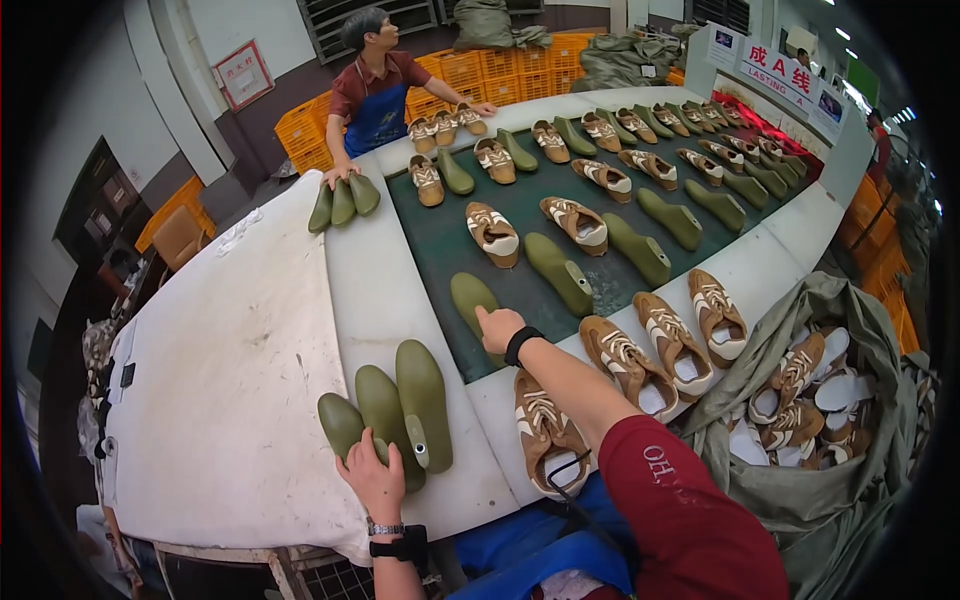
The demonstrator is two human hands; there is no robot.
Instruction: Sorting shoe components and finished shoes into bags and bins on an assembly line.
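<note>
Left hand (376,480) on green lasts (380,400) | right hand (502,330) on farther last (470,294) (both hands' grip unclear)

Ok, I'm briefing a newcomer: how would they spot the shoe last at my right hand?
Find the white-bordered dark green belt. Toward its near-left corner lies an olive-green shoe last, the only one on that belt with a right hand at it.

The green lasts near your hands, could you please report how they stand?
Left hand at a trio of green lasts, grip unclear. Right hand at a lone green last on dark green surface. Brown sneakers flank right forearm.
</note>
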